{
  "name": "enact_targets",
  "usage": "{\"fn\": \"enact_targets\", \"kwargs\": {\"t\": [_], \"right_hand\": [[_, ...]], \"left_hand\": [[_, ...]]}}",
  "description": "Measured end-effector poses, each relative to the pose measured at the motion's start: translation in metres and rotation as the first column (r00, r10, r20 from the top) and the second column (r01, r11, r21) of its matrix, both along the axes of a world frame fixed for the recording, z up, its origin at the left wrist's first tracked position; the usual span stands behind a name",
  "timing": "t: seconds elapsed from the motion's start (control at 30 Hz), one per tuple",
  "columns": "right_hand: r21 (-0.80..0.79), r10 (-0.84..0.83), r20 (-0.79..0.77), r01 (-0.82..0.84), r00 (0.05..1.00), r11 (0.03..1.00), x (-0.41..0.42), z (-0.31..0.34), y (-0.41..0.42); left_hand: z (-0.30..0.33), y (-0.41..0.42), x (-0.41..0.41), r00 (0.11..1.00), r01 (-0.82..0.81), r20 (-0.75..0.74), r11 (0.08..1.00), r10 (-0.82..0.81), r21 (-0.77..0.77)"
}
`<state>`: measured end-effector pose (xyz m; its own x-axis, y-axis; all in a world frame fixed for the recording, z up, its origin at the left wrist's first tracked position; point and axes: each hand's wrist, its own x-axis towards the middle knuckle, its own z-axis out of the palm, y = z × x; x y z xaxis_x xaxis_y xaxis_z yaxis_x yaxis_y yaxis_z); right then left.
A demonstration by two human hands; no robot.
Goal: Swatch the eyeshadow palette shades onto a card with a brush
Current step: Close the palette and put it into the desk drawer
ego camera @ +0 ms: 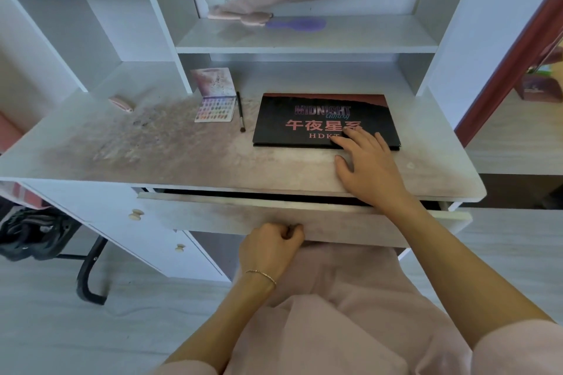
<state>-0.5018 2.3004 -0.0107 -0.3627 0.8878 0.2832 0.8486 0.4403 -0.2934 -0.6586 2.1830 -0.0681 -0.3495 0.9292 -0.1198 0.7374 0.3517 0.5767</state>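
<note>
Resting flat, our right hand (pixel 367 158) lies with straight fingers on the near edge of the closed black palette (pixel 323 119), whose long side runs left to right. Our left hand (pixel 271 245) curls round the lip of the drawer (pixel 213 213), open a crack, contents hidden. Left of the black palette lie the brush (pixel 240 111), pointing toward us, and a small open palette (pixel 216 108).

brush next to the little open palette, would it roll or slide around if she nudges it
The brush has a thin, round-looking black handle and lies flat on the desk, so a sideways nudge would probably roll it. It looks light, likely easy to flick away. The desk surface looks dusty, smeared with powder, which may damp sliding a little. It lies close beside the small palette, which could stop a leftward roll.
</note>
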Motion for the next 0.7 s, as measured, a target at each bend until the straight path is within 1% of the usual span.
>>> {"fn": "enact_targets", "kwargs": {"t": [0.07, 0.13, 0.23, 0.3, 0.33, 0.4, 0.47, 0.5, 0.53, 0.6, 0.7], "right_hand": [[-0.004, 0.004, -0.022, -0.004, 1.000, 1.000, 0.000, 0.001, -0.002], [-0.003, 0.021, -0.116, -0.021, 0.993, 1.000, 0.000, 0.004, -0.011], [0.071, 0.134, -0.258, -0.120, 0.957, 0.990, 0.001, 0.009, -0.038], [0.128, 0.231, -0.277, -0.202, 0.933, 0.971, 0.004, 0.010, -0.059], [0.138, 0.269, -0.256, -0.241, 0.928, 0.961, 0.006, 0.010, -0.067], [0.108, 0.292, -0.170, -0.277, 0.941, 0.955, 0.011, 0.009, -0.080], [0.064, 0.250, -0.048, -0.247, 0.967, 0.967, 0.014, 0.007, -0.085], [0.041, 0.219, 0.009, -0.219, 0.976, 0.975, 0.014, 0.005, -0.085], [0.020, 0.191, 0.059, -0.193, 0.980, 0.981, 0.014, 0.003, -0.084], [-0.038, 0.158, 0.124, -0.154, 0.980, 0.987, 0.015, -0.002, -0.079], [-0.118, 0.169, 0.122, -0.155, 0.978, 0.981, 0.017, -0.011, -0.076]], "left_hand": [[0.000, -0.009, -0.001, 1.000, 0.027, -0.006, 1.000, -0.027, -0.015], [0.005, -0.014, -0.003, 0.996, 0.085, -0.038, 0.996, -0.086, -0.035], [0.019, -0.014, -0.015, 0.979, 0.171, -0.105, 0.985, -0.173, -0.030], [0.030, -0.016, -0.024, 0.963, 0.215, -0.169, 0.977, -0.212, 0.000], [0.035, -0.017, -0.028, 0.954, 0.233, -0.202, 0.971, -0.220, 0.046], [0.046, -0.019, -0.033, 0.940, 0.281, -0.262, 0.934, -0.220, 0.222], [0.051, -0.015, -0.036, 0.913, 0.349, -0.349, 0.845, -0.209, 0.405], [0.052, -0.013, -0.036, 0.899, 0.379, -0.390, 0.805, -0.202, 0.457], [0.051, -0.010, -0.036, 0.884, 0.408, -0.418, 0.781, -0.209, 0.473], [0.047, -0.004, -0.037, 0.862, 0.459, -0.428, 0.778, -0.272, 0.429], [0.041, 0.000, -0.041, 0.860, 0.476, -0.374, 0.808, -0.347, 0.346]]}}
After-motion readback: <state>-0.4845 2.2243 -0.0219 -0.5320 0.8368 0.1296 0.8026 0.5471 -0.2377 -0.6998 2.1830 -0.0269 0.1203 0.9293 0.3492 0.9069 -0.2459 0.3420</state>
